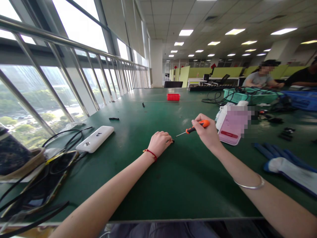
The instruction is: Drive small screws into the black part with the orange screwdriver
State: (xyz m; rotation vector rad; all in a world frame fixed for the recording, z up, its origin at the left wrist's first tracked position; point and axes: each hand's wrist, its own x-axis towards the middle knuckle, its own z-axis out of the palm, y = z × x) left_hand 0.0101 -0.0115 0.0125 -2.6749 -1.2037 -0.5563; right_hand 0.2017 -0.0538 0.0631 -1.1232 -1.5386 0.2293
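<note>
1. Tabletop point(188, 185), flat matte green, spreads beneath both grips.
2. Right hand point(208, 132) is closed around a slim screwdriver point(195, 128) with an orange-black handle, its thin metal shaft slanting down-left from the grip.
3. Left hand point(159, 142) is curled, fingertips pinching a tiny black part point(172, 141) at the shaft's tip.

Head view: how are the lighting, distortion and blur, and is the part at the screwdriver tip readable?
Head view: daylight from the windows blows out; the green table shows soft sheen; wide-angle lens bows the railing; the pink item is pixelated; the screwdriver in the right hand is sharp, but the black part at the left hand is too tiny to read.
</note>
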